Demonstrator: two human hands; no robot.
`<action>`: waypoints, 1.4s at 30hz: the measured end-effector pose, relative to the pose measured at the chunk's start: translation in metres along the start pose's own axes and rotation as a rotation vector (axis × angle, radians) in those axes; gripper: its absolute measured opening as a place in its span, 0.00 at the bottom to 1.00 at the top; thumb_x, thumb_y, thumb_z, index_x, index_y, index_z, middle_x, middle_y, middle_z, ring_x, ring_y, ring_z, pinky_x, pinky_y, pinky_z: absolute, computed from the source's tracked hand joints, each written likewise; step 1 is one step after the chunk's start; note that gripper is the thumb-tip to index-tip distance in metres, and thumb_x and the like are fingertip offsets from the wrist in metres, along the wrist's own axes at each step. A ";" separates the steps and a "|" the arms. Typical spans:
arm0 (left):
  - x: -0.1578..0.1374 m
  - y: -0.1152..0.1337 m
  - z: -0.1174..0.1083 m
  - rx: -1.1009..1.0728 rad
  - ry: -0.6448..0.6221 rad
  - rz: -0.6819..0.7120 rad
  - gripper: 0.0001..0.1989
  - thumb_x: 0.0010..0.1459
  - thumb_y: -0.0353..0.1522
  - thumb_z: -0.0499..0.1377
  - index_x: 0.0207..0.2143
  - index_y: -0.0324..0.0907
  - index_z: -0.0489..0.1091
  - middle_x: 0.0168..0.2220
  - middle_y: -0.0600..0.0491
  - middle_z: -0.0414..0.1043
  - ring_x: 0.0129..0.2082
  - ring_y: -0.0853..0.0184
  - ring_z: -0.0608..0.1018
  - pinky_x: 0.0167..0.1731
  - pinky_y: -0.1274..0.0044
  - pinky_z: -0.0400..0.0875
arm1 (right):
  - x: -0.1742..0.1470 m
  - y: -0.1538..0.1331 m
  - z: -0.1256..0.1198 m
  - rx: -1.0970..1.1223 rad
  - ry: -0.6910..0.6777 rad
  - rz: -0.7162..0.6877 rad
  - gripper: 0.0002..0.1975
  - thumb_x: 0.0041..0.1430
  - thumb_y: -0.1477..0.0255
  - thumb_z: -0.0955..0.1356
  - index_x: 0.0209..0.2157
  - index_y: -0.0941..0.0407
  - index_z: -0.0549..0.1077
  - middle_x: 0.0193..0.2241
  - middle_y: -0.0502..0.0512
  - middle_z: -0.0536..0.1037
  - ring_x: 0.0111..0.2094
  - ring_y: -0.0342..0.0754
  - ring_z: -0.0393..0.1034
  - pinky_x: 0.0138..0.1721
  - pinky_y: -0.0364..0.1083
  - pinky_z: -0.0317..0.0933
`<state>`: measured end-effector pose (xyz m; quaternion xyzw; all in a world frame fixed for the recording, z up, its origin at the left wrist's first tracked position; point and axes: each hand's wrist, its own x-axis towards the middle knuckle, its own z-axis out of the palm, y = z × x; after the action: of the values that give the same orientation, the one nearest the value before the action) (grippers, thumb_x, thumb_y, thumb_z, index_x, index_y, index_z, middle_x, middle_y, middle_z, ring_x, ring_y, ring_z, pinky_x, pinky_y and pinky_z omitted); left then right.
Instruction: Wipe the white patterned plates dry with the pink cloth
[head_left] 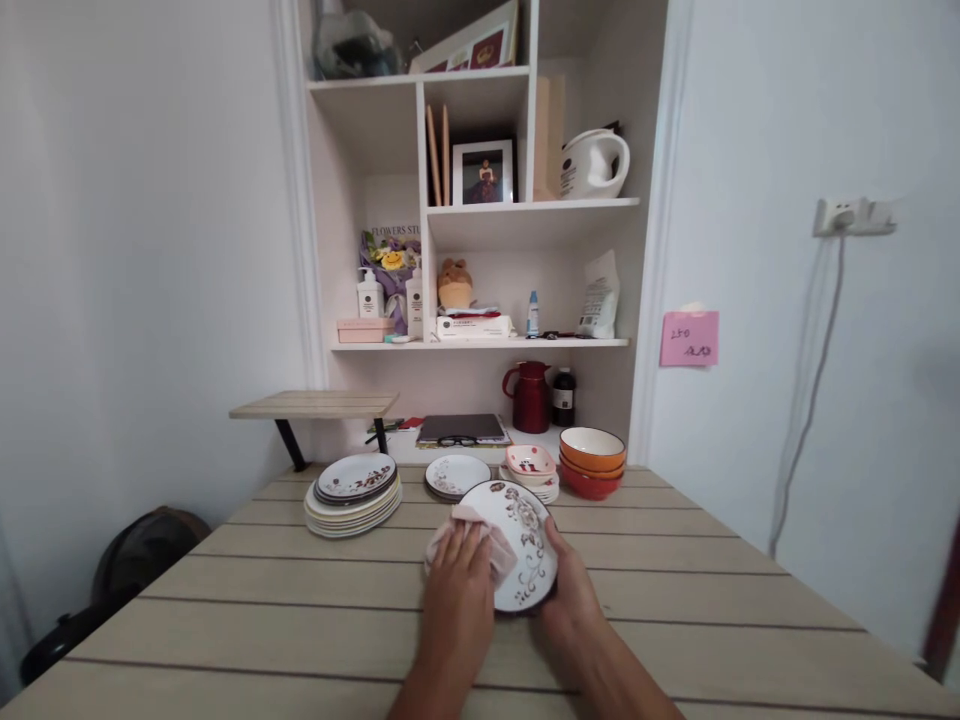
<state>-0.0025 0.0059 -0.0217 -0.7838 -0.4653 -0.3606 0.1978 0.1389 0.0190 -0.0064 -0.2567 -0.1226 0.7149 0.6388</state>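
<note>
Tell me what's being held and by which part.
Your right hand holds a plate by its right edge. Your left hand lies on a cloth against the plate; whether it grips is unclear.

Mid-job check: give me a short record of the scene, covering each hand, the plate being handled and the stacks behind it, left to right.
Left hand: on a pale pink cloth, over the plate's left side
Right hand: holds the plate at its right edge
Plate: white, dark rim, brown floral pattern
Far left: tall plate stack, floral plate on top
Centre: low plate stack
Right of centre: small red-and-white dishes
Far right: stacked orange and red bowls
Hidden: the plate's underside
</note>
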 end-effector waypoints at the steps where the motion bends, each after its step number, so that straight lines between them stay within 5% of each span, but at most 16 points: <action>1: -0.001 0.002 0.001 -0.012 -0.011 0.019 0.21 0.55 0.23 0.49 0.50 0.42 0.70 0.55 0.50 0.68 0.56 0.59 0.68 0.54 0.62 0.66 | 0.001 -0.004 -0.001 0.008 0.007 -0.018 0.22 0.55 0.60 0.67 0.46 0.60 0.73 0.37 0.61 0.81 0.43 0.55 0.75 0.48 0.54 0.64; 6: -0.002 0.014 -0.003 -0.080 -0.024 0.103 0.22 0.53 0.24 0.51 0.51 0.41 0.68 0.55 0.51 0.68 0.57 0.58 0.67 0.55 0.62 0.65 | 0.003 -0.014 -0.003 0.030 -0.013 -0.070 0.22 0.56 0.62 0.66 0.49 0.59 0.72 0.38 0.59 0.81 0.42 0.55 0.75 0.48 0.55 0.64; 15: 0.003 0.018 -0.014 -0.104 -0.014 0.180 0.22 0.54 0.23 0.52 0.50 0.46 0.68 0.55 0.53 0.68 0.56 0.61 0.68 0.59 0.60 0.58 | -0.003 -0.003 0.002 0.005 -0.076 0.045 0.19 0.54 0.61 0.67 0.42 0.61 0.75 0.35 0.61 0.81 0.40 0.56 0.76 0.47 0.54 0.64; 23: 0.010 0.003 -0.020 -0.028 -0.011 -0.032 0.20 0.58 0.26 0.50 0.52 0.50 0.68 0.56 0.51 0.66 0.58 0.57 0.65 0.58 0.48 0.47 | -0.010 0.013 0.008 -0.003 -0.085 0.106 0.21 0.54 0.61 0.67 0.44 0.61 0.74 0.37 0.60 0.81 0.41 0.54 0.75 0.48 0.52 0.63; 28: 0.010 -0.002 -0.021 0.006 -0.027 -0.132 0.21 0.59 0.26 0.49 0.53 0.48 0.67 0.57 0.49 0.66 0.58 0.55 0.65 0.56 0.47 0.49 | -0.012 0.014 0.011 -0.031 -0.039 0.100 0.22 0.54 0.61 0.68 0.46 0.61 0.73 0.37 0.60 0.81 0.42 0.54 0.75 0.49 0.52 0.63; 36: 0.004 0.013 -0.013 -0.056 0.057 0.052 0.20 0.57 0.25 0.50 0.51 0.44 0.68 0.56 0.51 0.67 0.58 0.59 0.66 0.58 0.57 0.58 | -0.011 0.002 0.009 0.006 -0.049 0.039 0.18 0.56 0.62 0.67 0.42 0.60 0.75 0.35 0.60 0.82 0.42 0.54 0.75 0.48 0.53 0.64; 42: 0.005 0.019 -0.016 -0.120 -0.021 0.196 0.21 0.55 0.25 0.52 0.51 0.45 0.68 0.56 0.53 0.67 0.57 0.61 0.67 0.58 0.62 0.61 | -0.014 0.006 0.012 0.010 -0.097 0.136 0.19 0.54 0.62 0.68 0.41 0.62 0.75 0.35 0.61 0.81 0.41 0.54 0.75 0.47 0.51 0.64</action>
<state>0.0093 -0.0106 -0.0066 -0.8397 -0.3662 -0.3584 0.1799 0.1281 0.0059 0.0030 -0.2262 -0.1320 0.7689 0.5833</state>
